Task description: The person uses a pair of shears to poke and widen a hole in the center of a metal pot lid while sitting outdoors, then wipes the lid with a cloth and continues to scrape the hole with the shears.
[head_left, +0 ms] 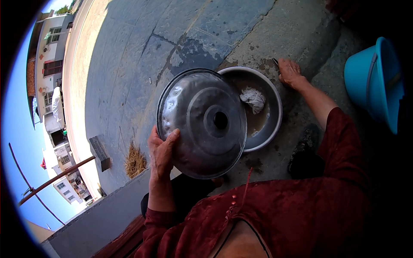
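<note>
My left hand (161,150) grips the rim of a dented metal lid (193,122) with a dark round knob at its middle, held tilted over part of a steel basin (274,103). In the basin lie cloudy water and a crumpled whitish cloth (254,99); the lid hides its left side. Beyond the basin's right rim, my right hand (289,73) is closed on a small, thin metal object (275,62), too small to name, near the concrete ground.
A turquoise bucket (361,81) stands at right. My dark shoe (301,159) is below the basin. Straw (135,161) and a grey slab (100,152) lie left, by a low wall (99,215). Wooden poles (56,180) and buildings (52,64) appear at far left.
</note>
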`<state>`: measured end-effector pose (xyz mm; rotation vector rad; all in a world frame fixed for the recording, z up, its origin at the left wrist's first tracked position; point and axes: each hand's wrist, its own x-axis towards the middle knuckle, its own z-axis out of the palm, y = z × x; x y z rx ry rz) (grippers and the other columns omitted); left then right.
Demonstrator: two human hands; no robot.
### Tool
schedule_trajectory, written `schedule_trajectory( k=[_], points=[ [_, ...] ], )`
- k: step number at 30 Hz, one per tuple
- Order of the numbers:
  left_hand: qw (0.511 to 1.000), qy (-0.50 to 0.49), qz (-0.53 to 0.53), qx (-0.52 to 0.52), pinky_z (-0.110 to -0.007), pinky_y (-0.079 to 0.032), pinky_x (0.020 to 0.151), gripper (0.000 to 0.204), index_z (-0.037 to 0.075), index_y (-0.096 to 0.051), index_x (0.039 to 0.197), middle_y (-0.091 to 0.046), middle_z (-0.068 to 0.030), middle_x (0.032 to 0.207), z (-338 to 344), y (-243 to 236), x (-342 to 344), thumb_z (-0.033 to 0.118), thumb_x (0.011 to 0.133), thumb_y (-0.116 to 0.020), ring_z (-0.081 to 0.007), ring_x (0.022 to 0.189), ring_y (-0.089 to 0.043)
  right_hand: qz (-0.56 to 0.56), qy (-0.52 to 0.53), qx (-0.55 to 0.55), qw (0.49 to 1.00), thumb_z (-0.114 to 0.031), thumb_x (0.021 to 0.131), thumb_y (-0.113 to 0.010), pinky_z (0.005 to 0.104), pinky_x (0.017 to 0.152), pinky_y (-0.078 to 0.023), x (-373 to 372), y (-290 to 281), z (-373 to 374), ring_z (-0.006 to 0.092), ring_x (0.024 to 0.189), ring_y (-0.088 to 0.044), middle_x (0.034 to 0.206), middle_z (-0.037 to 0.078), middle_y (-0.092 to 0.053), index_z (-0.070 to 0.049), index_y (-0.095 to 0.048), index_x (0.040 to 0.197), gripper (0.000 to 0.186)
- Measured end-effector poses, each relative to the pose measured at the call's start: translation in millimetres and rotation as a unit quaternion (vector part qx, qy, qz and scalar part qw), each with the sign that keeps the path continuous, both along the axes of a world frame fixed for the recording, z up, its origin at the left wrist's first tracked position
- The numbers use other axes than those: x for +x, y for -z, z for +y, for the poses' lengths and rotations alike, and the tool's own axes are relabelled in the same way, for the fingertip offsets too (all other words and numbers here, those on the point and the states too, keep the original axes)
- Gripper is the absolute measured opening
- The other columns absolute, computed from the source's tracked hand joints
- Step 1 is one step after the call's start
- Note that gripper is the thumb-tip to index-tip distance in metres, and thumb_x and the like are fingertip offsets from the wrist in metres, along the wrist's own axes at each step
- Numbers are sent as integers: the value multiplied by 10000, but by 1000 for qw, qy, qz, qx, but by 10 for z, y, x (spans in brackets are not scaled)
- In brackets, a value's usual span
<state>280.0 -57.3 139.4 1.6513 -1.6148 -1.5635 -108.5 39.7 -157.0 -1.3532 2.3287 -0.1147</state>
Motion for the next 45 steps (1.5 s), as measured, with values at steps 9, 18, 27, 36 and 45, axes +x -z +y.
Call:
schedule_trajectory(
  k=[9, 18, 27, 36, 45],
  points=[
    [1000, 0, 9, 9, -330, -540, 849, 449, -21, -533, 1225, -661, -125, 1093, -27, 39, 0, 168, 872, -735, -195, 944, -648, -172, 227, -112, 952, -91, 774, -605, 390, 688, -498, -163, 483, 76, 295, 761, -630, 853, 137, -640, -35, -576, 975, 210],
    [1000, 12, 0, 9, -334, -552, 837, 517, -18, -530, 1223, -667, -126, 1090, -119, -5, -30, 100, 797, -797, -200, 936, -658, -641, 145, -100, 747, -309, 996, -561, 236, 545, -439, -518, -539, -522, 114, 591, -530, 696, 0, -575, -81, -614, 889, 257],
    [998, 22, -26, 43, -351, -559, 852, 615, -13, -533, 1231, -676, -116, 1073, -137, -88, -159, 54, 707, -847, -226, 935, -671, -543, -79, -97, 831, -250, 946, -536, 382, 723, -526, 832, -1011, -974, 248, 823, -696, 823, 130, -684, -4, -630, 873, 273],
    [998, 54, -13, 11, -344, -551, 873, 711, 13, -498, 1282, -654, -114, 1110, -136, -104, -220, 31, 667, -856, -224, 985, -654, -326, -165, -78, 928, -209, 866, -515, 488, 872, -485, 1144, -1085, -1361, 435, 981, -628, 975, 249, -665, 5, -664, 927, 268],
    [991, 15, 112, 75, -352, -512, 955, 755, 23, -403, 1413, -614, -115, 1230, -144, -35, -189, 24, 767, -793, -220, 1111, -607, -333, -155, -87, 926, -314, 875, -522, 479, 720, -470, 1079, -927, -1474, 411, 765, -604, 757, 226, -609, 9, -614, 802, 344]
  ],
)
